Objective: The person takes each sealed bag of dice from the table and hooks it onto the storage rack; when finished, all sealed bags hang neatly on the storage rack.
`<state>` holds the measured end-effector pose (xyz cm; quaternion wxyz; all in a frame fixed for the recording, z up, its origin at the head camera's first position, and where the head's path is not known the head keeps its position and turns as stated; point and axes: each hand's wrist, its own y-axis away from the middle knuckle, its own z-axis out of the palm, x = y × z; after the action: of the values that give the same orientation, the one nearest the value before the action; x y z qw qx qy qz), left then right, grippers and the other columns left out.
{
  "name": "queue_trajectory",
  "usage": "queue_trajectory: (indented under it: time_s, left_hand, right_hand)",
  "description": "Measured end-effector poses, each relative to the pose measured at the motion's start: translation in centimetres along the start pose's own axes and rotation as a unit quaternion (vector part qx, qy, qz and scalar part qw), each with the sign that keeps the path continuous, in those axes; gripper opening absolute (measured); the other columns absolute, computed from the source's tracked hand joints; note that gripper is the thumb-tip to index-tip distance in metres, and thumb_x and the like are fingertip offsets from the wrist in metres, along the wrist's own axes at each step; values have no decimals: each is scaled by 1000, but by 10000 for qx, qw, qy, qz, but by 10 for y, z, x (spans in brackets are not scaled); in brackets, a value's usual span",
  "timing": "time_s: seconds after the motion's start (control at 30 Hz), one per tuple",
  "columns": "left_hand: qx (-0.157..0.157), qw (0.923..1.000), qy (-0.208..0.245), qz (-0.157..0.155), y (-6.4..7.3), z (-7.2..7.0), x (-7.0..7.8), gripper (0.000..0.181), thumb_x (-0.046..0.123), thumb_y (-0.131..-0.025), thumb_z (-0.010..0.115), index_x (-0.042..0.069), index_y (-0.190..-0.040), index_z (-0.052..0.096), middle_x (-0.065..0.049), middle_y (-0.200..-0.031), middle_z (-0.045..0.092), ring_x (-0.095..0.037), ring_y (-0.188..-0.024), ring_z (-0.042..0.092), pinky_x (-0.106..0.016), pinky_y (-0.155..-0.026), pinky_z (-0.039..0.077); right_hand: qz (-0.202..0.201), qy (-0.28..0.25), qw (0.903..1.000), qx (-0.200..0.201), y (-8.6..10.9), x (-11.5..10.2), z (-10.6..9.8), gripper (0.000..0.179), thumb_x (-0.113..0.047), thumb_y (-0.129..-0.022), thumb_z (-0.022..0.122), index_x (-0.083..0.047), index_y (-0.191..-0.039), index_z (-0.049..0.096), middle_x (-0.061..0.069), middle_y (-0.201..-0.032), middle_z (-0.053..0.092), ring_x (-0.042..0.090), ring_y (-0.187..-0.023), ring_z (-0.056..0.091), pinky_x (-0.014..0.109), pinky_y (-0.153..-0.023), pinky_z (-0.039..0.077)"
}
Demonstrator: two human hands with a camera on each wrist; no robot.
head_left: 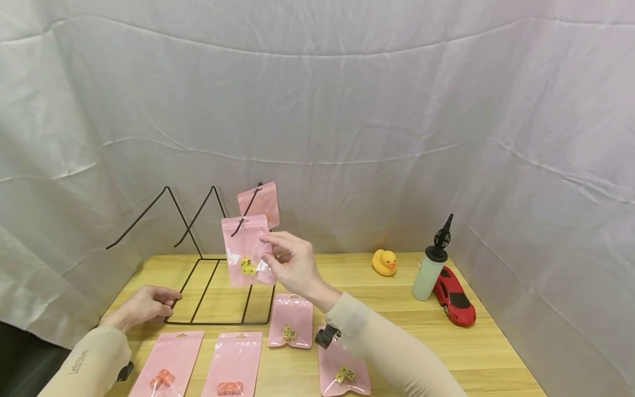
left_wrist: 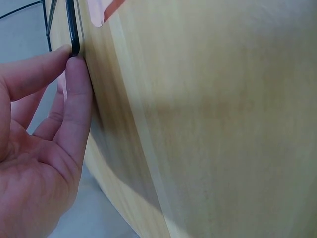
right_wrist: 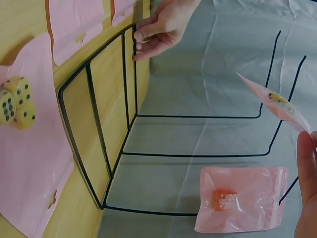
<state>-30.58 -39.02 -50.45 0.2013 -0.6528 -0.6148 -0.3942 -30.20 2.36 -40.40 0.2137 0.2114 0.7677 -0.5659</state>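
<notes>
My right hand [head_left: 295,264] pinches the right edge of a pink zip bag [head_left: 254,248] with yellow dice in it. The tip of the right arm of a black wire rack [head_left: 218,323] shows in front of this bag, seemingly through its hang hole. Farther back on the same arm hangs another pink bag [head_left: 263,204], with orange-red dice visible in the right wrist view [right_wrist: 242,218]. With thumb and finger, my left hand [head_left: 144,306] pinches the rack's front left corner, also seen in the left wrist view. The rack's other two arms carry nothing.
On the table in front lie two pink bags with red dice [head_left: 166,358] [head_left: 233,358] and two with yellow dice [head_left: 290,314] [head_left: 342,358]. A rubber duck [head_left: 384,263], a hand pump [head_left: 429,275] and a red toy car [head_left: 453,298] stand right. Grey cloth [head_left: 317,110] hangs behind.
</notes>
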Motion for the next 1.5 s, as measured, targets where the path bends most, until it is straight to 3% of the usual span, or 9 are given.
queue_trajectory:
  time_s: [0.27,0.6,1.2,1.5]
  left_hand:
    - [-13,10000,53,7,0,-2,0,52,-5,-96,72,-18,-146,62,-8,-106,65,-16,-91,60,-31,-79,62]
    - [1,10000,61,4,0,-1,-1,51,-6,-96,71,-17,-145,62,-8,-105,64,-17,-89,60,-31,-79,62]
    - [54,10000,-6,20,-1,-1,-2,52,-5,-95,72,-16,-145,64,-9,-108,66,-19,-93,60,-31,-77,61]
    - [64,10000,-21,-24,-1,-1,-2,51,-5,-96,71,-16,-145,63,-10,-107,65,-20,-92,60,-32,-77,61]
  right_hand:
    - [91,59,9998,142,-4,12,1,37,13,-93,79,6,-130,79,23,-124,80,37,-83,82,28,-73,68]
    - [246,415,9986,233,-11,23,6,39,11,-93,79,5,-131,79,23,-129,79,36,-90,84,22,-78,67]
    - [386,863,9954,180,-29,41,7,47,14,-92,75,4,-138,76,22,-135,77,34,-89,82,19,-81,65]
    - [760,901,9929,152,-33,46,7,48,13,-92,77,2,-139,76,20,-140,76,34,-98,83,20,-84,66]
